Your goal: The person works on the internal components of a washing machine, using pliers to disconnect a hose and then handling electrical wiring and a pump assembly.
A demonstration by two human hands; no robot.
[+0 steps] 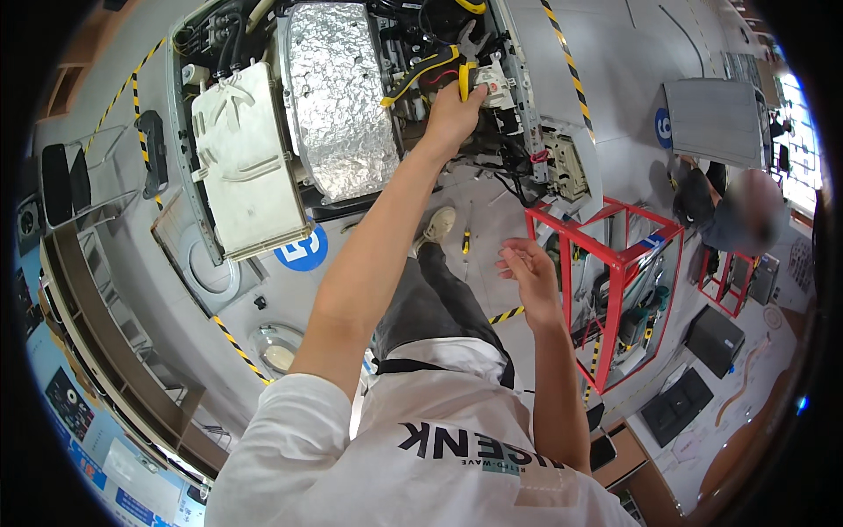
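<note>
Just beyond your left hand (456, 116), the pliers (439, 59) sit over the inside of the machine (532, 132), their jaws spread and pointing away from you. That hand appears to grasp one yellow handle (464, 81), which runs down between finger and thumb; the other handle angles off to its left, free of your palm. Right beside the thumb is a white block (498, 85); whether you touch it can't be told. Left of the hand lies the foil cover (338, 97), and farther left the white housing (241, 167). To its right and nearer you, loose cables (518, 186) hang at the machine's edge.

Your right hand (527, 265) hovers well apart from the machine, fingers loosely curled, with nothing visible in its grasp. Beneath it and to its left, a screwdriver (466, 241) lies on the floor (496, 285); to its right stands a red frame (619, 263).

By the look of it, you are at the step of bringing the pliers to bear on a part near the block; no bite is visible. The next move calls for gathering both handles into your left hand and keeping the jaws clear of wiring. Your right hand, being free, could steady the block.
</note>
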